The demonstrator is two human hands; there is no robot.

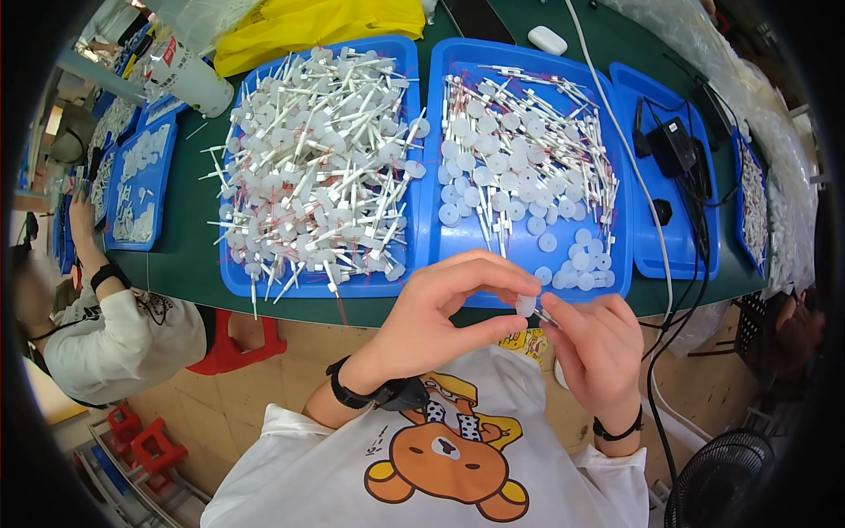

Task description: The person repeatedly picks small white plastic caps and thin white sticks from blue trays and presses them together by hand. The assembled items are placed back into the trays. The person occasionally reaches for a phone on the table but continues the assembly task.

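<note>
Just in front of the table edge, my left hand (453, 304) pinches a small translucent white disc (525, 305) between thumb and fingertips. My right hand (594, 348) closes on a thin rod-like part (547, 315), whose end meets the disc; its far part is hidden by my fingers. Beyond my hands, the right blue tray (449, 242) holds loose white discs (506, 163) and white sticks with red wires (585, 141). To its left, another blue tray (321, 289) is heaped with white sticks that carry discs (326, 158).
A blue tray with a black power adapter (671, 148) and cables stands at the right. A white cable (629, 150) crosses the right tray. A yellow bag (308, 31), a cup (189, 79) and a white case (547, 40) lie farther back. Another person (123, 326) works at the left.
</note>
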